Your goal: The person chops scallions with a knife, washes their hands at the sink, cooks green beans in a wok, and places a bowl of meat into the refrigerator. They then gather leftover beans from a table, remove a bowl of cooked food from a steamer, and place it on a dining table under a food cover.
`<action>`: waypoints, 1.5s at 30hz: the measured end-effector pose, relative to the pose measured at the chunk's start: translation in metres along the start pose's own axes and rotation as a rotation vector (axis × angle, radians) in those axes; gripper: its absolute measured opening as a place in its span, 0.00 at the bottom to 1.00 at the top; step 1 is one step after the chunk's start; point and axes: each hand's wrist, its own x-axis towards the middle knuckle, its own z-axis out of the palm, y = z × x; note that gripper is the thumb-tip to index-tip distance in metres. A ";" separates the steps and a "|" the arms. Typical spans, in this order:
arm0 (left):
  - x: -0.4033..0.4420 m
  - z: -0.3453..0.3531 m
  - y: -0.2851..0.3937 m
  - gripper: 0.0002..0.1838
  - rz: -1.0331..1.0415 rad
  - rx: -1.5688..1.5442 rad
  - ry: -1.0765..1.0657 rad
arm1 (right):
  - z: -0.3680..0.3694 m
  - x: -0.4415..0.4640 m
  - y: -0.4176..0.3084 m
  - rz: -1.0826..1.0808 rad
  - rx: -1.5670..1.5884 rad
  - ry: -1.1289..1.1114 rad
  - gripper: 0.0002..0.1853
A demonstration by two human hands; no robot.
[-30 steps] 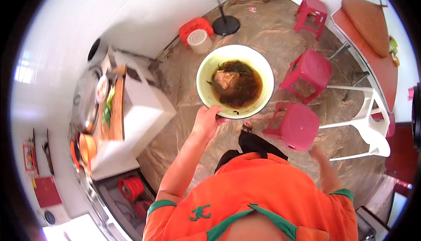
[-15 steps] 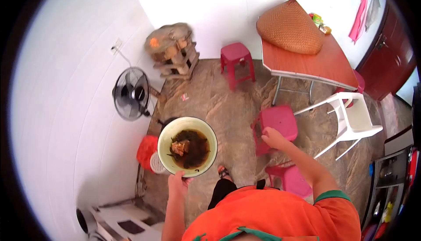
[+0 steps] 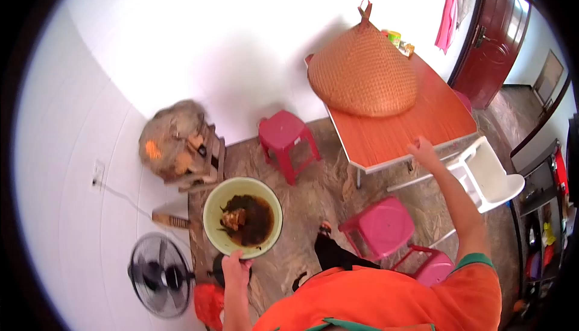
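My left hand (image 3: 236, 264) grips the near rim of a pale green bowl (image 3: 211, 234). Dark broth with leafy greens and a brownish chunk (image 3: 233, 218), perhaps meat, fills its bottom. The bowl is held roughly level above the floor. My right hand (image 3: 424, 151) is raised in front, its fingers curled and nothing visible in them. In view it overlaps the near edge of a red-brown table (image 3: 386, 140); whether they touch I cannot tell. A cone-shaped woven food cover (image 3: 365, 72) with a loop on top sits on that table.
Pink plastic stools (image 3: 383, 225) and a white chair (image 3: 488, 174) stand near the table. A dark red stool (image 3: 284, 135) is by the wall. At left are a rough wooden stump (image 3: 175, 141) and a black fan (image 3: 160, 274). A door (image 3: 491, 35) is at far right.
My view has turned and moved toward the table. The bowl stays in my left hand. My right hand has gone from over a pink stool to over the table's near edge.
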 end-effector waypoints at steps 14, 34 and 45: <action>0.318 0.189 0.082 0.12 -0.094 0.048 -0.093 | 0.026 0.474 -0.153 0.165 -0.279 0.391 0.38; 0.602 0.362 0.136 0.12 -0.236 0.365 -0.274 | -0.041 0.582 -0.099 0.277 0.234 0.853 0.25; 0.599 0.484 0.071 0.14 -0.377 0.499 -0.568 | -0.361 0.389 -0.063 0.372 0.561 1.042 0.23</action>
